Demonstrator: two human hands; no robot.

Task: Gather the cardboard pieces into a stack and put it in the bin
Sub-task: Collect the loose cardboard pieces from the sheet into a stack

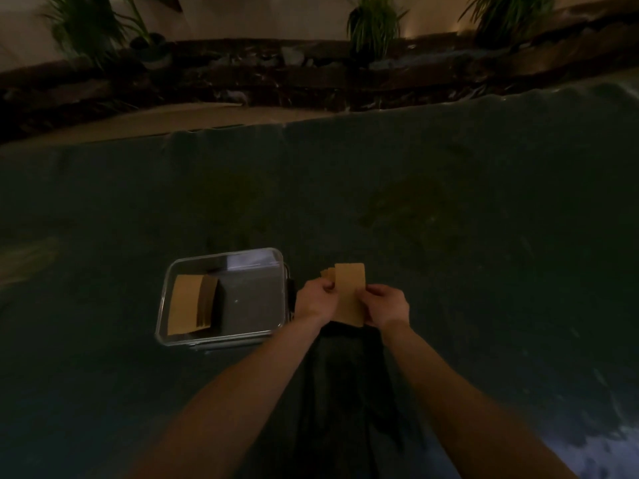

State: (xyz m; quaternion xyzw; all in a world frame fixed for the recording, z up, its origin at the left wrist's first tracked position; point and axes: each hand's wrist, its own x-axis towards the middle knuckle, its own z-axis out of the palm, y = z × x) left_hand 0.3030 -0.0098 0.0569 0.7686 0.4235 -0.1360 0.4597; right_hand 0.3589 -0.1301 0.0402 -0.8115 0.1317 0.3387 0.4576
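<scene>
A small stack of tan cardboard pieces (350, 292) is held upright between both hands, just right of the bin. My left hand (315, 299) grips its left edge and my right hand (386, 305) grips its right edge. A few pieces stick out at the stack's upper left. The clear plastic bin (166, 292) sits on the dark cloth to the left of my hands. Inside it, another stack of cardboard pieces (192, 308) leans against the left wall.
A dark cloth (449, 236) covers the wide table. A light strip of table (173, 121) shows at the far left edge. Behind it runs a dark ledge with potted plants (371, 27). The scene is dim.
</scene>
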